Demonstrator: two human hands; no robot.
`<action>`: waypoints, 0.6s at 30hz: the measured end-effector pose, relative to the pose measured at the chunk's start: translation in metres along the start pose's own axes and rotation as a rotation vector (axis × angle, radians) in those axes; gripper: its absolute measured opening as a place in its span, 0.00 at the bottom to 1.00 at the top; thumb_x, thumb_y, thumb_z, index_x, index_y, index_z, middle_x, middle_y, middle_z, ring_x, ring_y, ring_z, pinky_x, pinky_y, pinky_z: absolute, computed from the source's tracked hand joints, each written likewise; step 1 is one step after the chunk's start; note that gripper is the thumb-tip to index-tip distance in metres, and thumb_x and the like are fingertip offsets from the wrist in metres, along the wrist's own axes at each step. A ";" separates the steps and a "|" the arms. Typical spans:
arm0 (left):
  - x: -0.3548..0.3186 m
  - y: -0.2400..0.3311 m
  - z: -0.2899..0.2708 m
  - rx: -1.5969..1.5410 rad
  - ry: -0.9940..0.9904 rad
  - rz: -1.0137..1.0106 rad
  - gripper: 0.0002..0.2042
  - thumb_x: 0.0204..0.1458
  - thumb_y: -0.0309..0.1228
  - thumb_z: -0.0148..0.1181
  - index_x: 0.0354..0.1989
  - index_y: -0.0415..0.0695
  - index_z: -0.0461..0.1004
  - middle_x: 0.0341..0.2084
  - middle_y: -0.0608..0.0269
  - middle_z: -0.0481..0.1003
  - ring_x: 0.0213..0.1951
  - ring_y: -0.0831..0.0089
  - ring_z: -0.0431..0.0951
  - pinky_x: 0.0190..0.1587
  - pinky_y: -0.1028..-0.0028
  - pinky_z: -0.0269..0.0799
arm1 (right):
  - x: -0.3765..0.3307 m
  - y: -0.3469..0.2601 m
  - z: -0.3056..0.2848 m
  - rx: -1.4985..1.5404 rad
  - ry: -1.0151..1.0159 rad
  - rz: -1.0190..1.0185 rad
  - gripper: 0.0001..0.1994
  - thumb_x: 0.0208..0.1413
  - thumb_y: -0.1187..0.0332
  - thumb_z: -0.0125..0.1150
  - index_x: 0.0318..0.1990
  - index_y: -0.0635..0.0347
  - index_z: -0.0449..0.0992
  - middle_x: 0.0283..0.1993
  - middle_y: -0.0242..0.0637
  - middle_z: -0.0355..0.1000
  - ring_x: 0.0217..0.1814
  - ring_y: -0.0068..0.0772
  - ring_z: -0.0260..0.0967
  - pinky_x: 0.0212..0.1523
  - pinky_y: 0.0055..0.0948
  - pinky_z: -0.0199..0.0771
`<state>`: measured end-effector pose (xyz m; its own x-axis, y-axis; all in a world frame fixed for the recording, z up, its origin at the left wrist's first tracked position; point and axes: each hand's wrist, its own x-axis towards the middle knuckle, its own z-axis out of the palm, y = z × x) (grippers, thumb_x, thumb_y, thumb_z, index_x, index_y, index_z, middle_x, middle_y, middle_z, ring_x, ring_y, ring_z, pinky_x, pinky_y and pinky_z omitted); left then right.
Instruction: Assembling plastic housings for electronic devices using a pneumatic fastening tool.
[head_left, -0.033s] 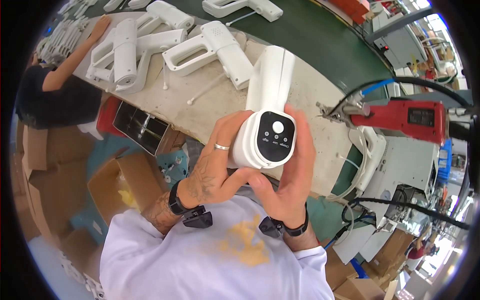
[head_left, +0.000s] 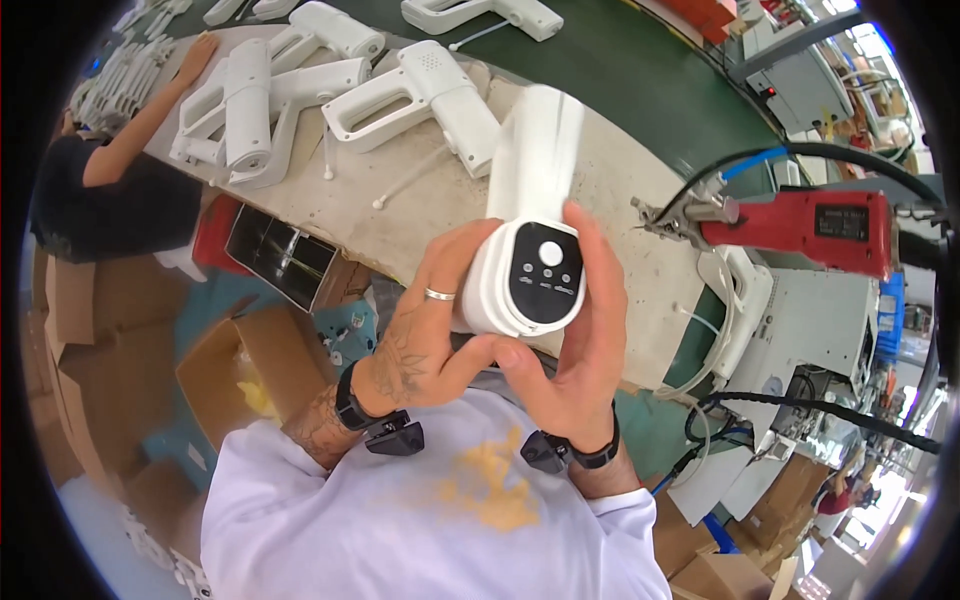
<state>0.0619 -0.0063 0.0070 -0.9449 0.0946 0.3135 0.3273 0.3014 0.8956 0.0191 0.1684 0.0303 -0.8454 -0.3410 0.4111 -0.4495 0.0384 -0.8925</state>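
Note:
Between my two hands is a white gun-shaped plastic device (head_left: 535, 150), its rounded end turned up at me. That end carries a black oval panel (head_left: 545, 300) with a white round button and small marks beneath it. My left hand (head_left: 425, 320), with a ring on one finger, grips the left side. My right hand (head_left: 590, 340) wraps the right side, and both thumbs meet at the near edge. The device's underside is hidden. Beyond it on the worktable (head_left: 620, 290) lies another such device (head_left: 440, 105), with a thin white rod (head_left: 410, 178) close by.
More white devices (head_left: 250, 110) are piled at the far left, near another person's arm (head_left: 145, 125). A red power tool (head_left: 800, 230) hangs at the right with cables around it. An open cardboard box (head_left: 240, 370) stands below the table's left edge.
The device has shifted very slightly left in my hands, its panel end tipping a little. Both hands keep their hold.

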 end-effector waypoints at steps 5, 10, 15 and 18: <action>-0.001 -0.011 -0.011 -0.060 -0.043 0.046 0.38 0.57 0.41 0.60 0.70 0.31 0.52 0.66 0.37 0.60 0.63 0.44 0.67 0.65 0.59 0.64 | 0.010 0.004 -0.005 0.002 -0.141 -0.108 0.40 0.45 0.69 0.76 0.67 0.66 0.64 0.71 0.58 0.56 0.71 0.55 0.59 0.67 0.42 0.63; -0.003 -0.016 -0.014 -0.073 -0.116 0.076 0.38 0.58 0.44 0.61 0.69 0.31 0.54 0.66 0.38 0.61 0.62 0.45 0.69 0.64 0.59 0.65 | 0.012 0.006 -0.012 0.100 -0.192 -0.045 0.44 0.39 0.67 0.82 0.65 0.66 0.66 0.69 0.53 0.61 0.69 0.46 0.63 0.65 0.39 0.66; -0.005 -0.022 -0.013 -0.008 -0.128 0.144 0.40 0.56 0.48 0.63 0.68 0.31 0.56 0.63 0.37 0.64 0.60 0.44 0.72 0.62 0.58 0.67 | 0.012 0.000 -0.012 0.188 -0.170 0.002 0.35 0.34 0.70 0.84 0.56 0.60 0.78 0.62 0.47 0.71 0.59 0.43 0.72 0.57 0.35 0.74; -0.006 -0.026 -0.011 0.010 -0.103 0.183 0.41 0.55 0.49 0.64 0.67 0.31 0.56 0.62 0.37 0.65 0.60 0.44 0.71 0.62 0.57 0.68 | 0.009 0.001 -0.014 0.187 -0.165 0.021 0.33 0.34 0.69 0.84 0.54 0.60 0.79 0.61 0.46 0.71 0.57 0.41 0.73 0.55 0.35 0.75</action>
<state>0.0593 -0.0250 -0.0143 -0.8660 0.2449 0.4361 0.4938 0.2798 0.8233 0.0070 0.1781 0.0352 -0.7883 -0.4917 0.3698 -0.3579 -0.1223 -0.9257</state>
